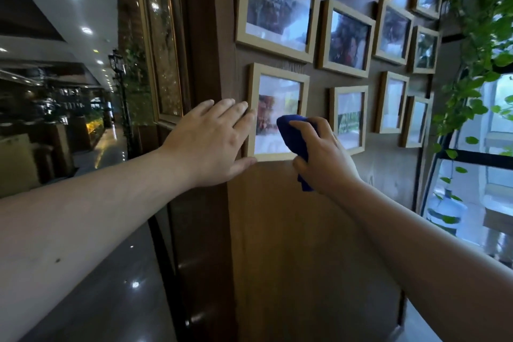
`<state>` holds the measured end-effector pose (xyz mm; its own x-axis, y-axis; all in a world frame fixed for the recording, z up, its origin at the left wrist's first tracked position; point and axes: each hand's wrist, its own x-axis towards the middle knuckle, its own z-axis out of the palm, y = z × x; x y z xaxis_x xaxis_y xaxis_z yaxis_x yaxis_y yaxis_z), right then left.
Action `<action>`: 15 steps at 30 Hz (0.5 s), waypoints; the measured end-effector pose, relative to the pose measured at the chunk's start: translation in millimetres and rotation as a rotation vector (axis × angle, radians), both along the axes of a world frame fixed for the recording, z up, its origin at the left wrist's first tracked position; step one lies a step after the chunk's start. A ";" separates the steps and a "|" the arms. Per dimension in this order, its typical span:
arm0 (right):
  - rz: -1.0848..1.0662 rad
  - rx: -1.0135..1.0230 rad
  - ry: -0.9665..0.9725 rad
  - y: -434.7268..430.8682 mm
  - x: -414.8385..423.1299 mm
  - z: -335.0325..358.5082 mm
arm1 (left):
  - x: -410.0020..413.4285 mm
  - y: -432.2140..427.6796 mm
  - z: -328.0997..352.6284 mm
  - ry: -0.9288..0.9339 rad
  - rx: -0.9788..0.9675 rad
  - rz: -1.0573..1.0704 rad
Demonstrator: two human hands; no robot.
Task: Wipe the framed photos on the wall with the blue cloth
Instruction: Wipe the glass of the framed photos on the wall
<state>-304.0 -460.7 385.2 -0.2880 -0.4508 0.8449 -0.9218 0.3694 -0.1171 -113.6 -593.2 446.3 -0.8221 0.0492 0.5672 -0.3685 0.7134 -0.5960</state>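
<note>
Several light wooden framed photos hang on a brown wooden wall. The lowest left frame (277,80) is the one I am at. My right hand (324,158) is closed on the bunched blue cloth (293,133), which presses against the glass at that frame's lower right. My left hand (211,141) lies flat with fingers spread against the frame's left edge, thumb under its bottom corner. Other frames sit above (276,8) and to the right (348,116).
A dark wooden pillar (205,36) with a gold-framed panel (163,36) stands left of the wall. Green trailing plants (472,64) hang at the right beside a window. A water jug (447,214) stands below it. A glossy-floored hall (111,144) runs off to the left.
</note>
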 end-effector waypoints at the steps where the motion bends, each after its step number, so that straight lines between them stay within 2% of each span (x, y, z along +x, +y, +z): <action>1: 0.009 -0.007 0.000 -5.3 -11.1 2.2 | -7.7 -6.4 4.5 -0.012 -0.024 0.016; 7: 0.024 -0.050 -0.003 -43.6 -70.1 19.5 | -51.7 -45.9 36.7 -0.037 -0.123 0.090; 15: 0.045 -0.134 0.035 -102.5 -87.0 56.6 | -106.4 -73.5 39.8 -0.013 -0.156 0.069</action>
